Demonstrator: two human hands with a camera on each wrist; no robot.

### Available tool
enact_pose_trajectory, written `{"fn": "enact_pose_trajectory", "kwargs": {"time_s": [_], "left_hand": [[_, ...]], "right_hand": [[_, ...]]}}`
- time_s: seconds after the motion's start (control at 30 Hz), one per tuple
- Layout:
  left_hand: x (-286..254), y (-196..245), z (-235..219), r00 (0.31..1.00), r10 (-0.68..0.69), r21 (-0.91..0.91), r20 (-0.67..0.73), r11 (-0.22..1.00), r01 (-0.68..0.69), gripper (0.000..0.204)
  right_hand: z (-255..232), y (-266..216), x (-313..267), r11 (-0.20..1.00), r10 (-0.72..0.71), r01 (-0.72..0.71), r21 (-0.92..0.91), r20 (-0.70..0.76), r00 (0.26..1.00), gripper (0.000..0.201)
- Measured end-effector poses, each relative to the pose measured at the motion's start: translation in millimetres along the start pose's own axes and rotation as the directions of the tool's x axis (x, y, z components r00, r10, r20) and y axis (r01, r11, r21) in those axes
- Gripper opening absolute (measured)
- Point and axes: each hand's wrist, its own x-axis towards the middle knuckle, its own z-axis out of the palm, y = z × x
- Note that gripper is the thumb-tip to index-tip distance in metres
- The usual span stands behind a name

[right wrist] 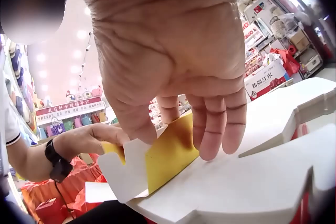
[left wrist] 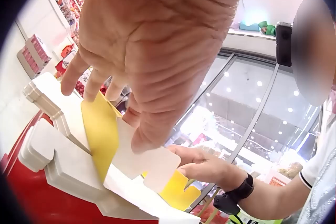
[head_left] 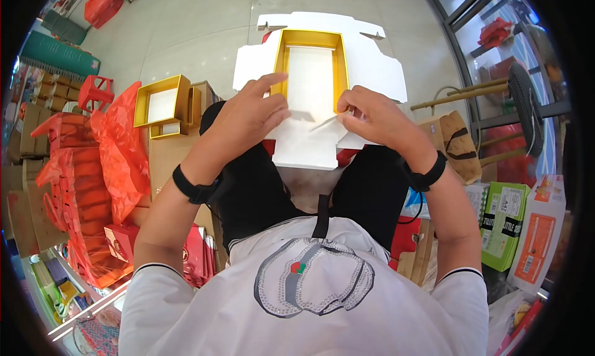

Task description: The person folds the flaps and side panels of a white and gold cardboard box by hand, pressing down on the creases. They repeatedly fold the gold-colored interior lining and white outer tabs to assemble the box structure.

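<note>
A part-folded cardboard box [head_left: 310, 36] with gold inner walls and a white floor lies before the person, its white near flap [head_left: 304, 154] flat. At the near left corner, my left hand [head_left: 245, 114] pinches the box side between thumb and index finger. My right hand [head_left: 378, 117] pinches the near right corner, fingers bent. In the left wrist view the thumb lies against a white end flap [left wrist: 142, 161], beside the upright gold wall [left wrist: 100, 137]. From the right wrist, the other fingers hang outside the gold wall [right wrist: 168, 161], the thumb at a white flap [right wrist: 123, 174].
Flat white box blanks [head_left: 378, 64] lie stacked under the box, over something red [left wrist: 63, 198]. Folded gold boxes [head_left: 185, 98] stand on cardboard at the left, near red plastic bags [head_left: 121, 151]. At the right are a round-seated stool [head_left: 527, 108] and a green box [head_left: 505, 226].
</note>
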Motion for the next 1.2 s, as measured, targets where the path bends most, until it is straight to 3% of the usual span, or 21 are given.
{"fn": "enact_pose_trajectory", "kwargs": {"time_s": [0.1, 0.2, 0.33, 0.4, 0.5, 0.9, 1.1, 1.2], "left_hand": [[9, -4, 13, 0.998, -0.064, -0.049, -0.001, 0.997, 0.064, 0.016], [14, -9, 26, 0.975, -0.184, -0.131, -0.123, 0.977, 0.168, 0.018], [17, -6, 27, 0.959, -0.224, -0.267, -0.174, 0.948, 0.173, 0.018], [18, -3, 28, 0.957, -0.243, -0.289, -0.160, 0.938, 0.189, 0.019], [24, 1, 29, 0.987, -0.129, -0.051, -0.101, 0.991, 0.124, 0.022], [27, -3, 28, 0.986, -0.120, -0.033, -0.114, 0.993, 0.117, 0.025], [28, -7, 31, 0.997, -0.072, 0.055, -0.027, 0.996, 0.073, 0.022], [30, -4, 25, 0.994, -0.069, 0.214, 0.082, 0.976, 0.050, 0.016]], "right_hand": [[12, 4, 5, 1.000, -0.012, 0.012, 0.005, -0.087, 0.996, 0.013], [20, 4, 7, 1.000, 0.002, -0.006, -0.024, -0.170, 0.985, 0.014], [23, -1, 8, 0.994, 0.057, -0.075, -0.077, -0.212, 0.976, 0.015], [25, 0, 10, 0.995, 0.024, -0.044, -0.091, -0.213, 0.977, 0.016], [27, -1, 12, 0.992, 0.003, -0.029, -0.126, -0.205, 0.979, 0.016], [27, -1, 11, 0.985, -0.018, -0.017, -0.173, -0.200, 0.980, 0.016], [28, -1, 10, 0.984, -0.010, -0.027, -0.176, -0.208, 0.978, 0.016], [29, -1, 11, 0.984, -0.015, -0.023, -0.175, -0.211, 0.977, 0.016]]}}
